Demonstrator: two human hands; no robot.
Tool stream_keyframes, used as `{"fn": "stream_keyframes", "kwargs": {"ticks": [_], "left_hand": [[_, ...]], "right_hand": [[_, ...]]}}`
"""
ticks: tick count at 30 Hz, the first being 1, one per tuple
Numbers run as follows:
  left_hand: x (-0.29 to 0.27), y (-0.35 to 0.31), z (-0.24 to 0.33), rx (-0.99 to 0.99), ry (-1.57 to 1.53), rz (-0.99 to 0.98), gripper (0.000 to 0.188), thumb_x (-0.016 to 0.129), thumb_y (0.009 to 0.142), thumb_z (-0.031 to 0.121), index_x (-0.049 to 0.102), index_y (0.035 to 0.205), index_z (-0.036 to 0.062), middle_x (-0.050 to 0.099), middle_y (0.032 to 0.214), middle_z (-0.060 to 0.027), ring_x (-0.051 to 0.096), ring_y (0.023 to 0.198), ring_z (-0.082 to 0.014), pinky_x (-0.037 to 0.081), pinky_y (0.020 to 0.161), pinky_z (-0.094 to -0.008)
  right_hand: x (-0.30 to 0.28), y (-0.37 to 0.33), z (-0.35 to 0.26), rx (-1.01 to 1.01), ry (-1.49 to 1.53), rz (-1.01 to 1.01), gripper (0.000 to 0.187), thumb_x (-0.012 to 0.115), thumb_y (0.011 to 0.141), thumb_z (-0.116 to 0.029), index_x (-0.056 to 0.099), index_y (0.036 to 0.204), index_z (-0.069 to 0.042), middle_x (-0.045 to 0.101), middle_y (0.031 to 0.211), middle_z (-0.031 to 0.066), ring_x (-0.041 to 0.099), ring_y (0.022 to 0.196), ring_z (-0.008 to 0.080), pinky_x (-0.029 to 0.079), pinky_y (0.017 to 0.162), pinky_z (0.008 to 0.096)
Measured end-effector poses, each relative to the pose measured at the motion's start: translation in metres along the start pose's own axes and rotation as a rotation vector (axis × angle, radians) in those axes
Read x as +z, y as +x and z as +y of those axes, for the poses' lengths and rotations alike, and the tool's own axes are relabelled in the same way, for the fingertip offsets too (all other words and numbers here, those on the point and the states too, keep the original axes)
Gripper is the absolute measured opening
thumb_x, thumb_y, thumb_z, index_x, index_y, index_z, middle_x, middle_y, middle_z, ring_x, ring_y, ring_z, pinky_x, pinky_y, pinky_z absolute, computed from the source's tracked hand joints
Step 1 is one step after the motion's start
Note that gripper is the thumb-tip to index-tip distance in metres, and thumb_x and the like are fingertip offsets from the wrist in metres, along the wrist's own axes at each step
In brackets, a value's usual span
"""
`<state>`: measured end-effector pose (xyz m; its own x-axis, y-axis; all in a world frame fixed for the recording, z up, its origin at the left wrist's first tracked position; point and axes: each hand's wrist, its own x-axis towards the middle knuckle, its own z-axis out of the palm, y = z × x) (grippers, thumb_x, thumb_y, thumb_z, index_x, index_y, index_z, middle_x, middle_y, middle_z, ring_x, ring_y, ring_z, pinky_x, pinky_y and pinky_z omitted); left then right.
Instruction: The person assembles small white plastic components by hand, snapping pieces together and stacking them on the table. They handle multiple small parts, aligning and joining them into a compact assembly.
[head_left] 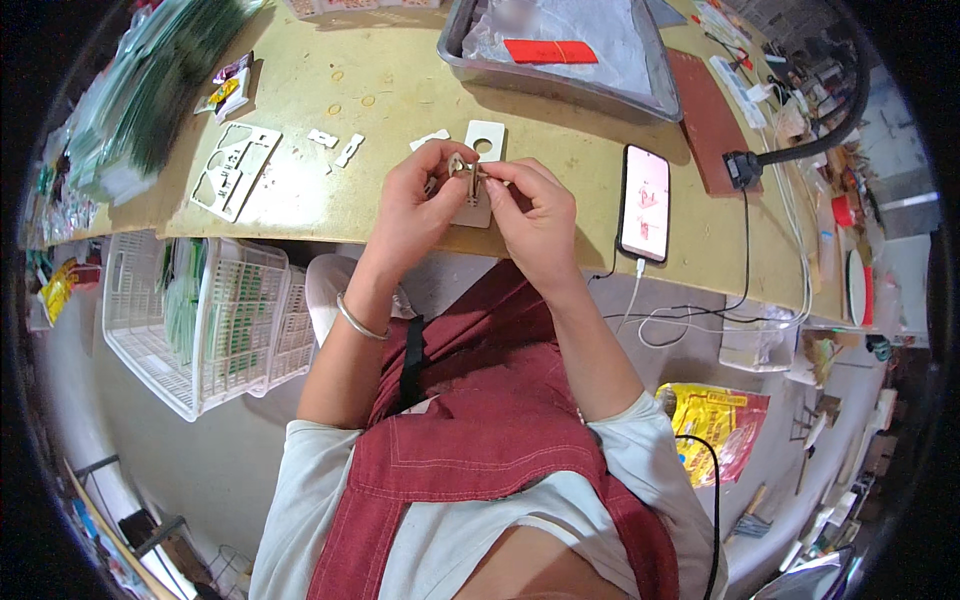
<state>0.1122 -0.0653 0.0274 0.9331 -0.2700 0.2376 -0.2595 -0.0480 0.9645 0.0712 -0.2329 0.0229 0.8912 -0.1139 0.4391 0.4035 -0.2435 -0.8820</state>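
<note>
I record a small flat-panel assembly (pixel 473 188) near the middle of the counter's (pixel 595 180) front edge, above a white holed plate (pixel 486 129); left hand (pixel 422 195) and right hand (pixel 537 205) each pinch it in a closed grip. I judge it light, stiff, fragile where thin, best held by panel edges. Its long axis apparently points toward the far edge.
</note>
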Motion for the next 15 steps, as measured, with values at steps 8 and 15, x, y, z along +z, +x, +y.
{"fn": "stream_keyframes", "kwargs": {"ticks": [8,15], "left_hand": [[-0.011,-0.009,0.002,-0.059,-0.145,-0.077,0.021,0.066,0.103,0.003,0.070,0.124,0.0012,0.067,0.096,0.0057,0.055,0.084,-0.0019,0.045,0.073,-0.0199],[-0.019,-0.012,-0.001,-0.081,-0.142,-0.130,0.024,0.064,0.106,0.005,0.068,0.130,-0.0005,0.072,0.117,-0.0024,0.065,0.105,-0.0090,0.051,0.094,-0.0253]], "right_hand": [[0.004,-0.004,0.003,-0.003,-0.071,0.000,0.011,0.069,0.096,0.002,0.073,0.106,0.000,0.070,0.098,0.0087,0.068,0.086,0.0192,0.053,0.074,0.0313],[-0.006,-0.001,0.004,-0.142,-0.146,-0.040,0.011,0.071,0.095,-0.008,0.073,0.105,-0.005,0.070,0.099,0.0126,0.072,0.089,0.0356,0.058,0.077,0.0431]]}}
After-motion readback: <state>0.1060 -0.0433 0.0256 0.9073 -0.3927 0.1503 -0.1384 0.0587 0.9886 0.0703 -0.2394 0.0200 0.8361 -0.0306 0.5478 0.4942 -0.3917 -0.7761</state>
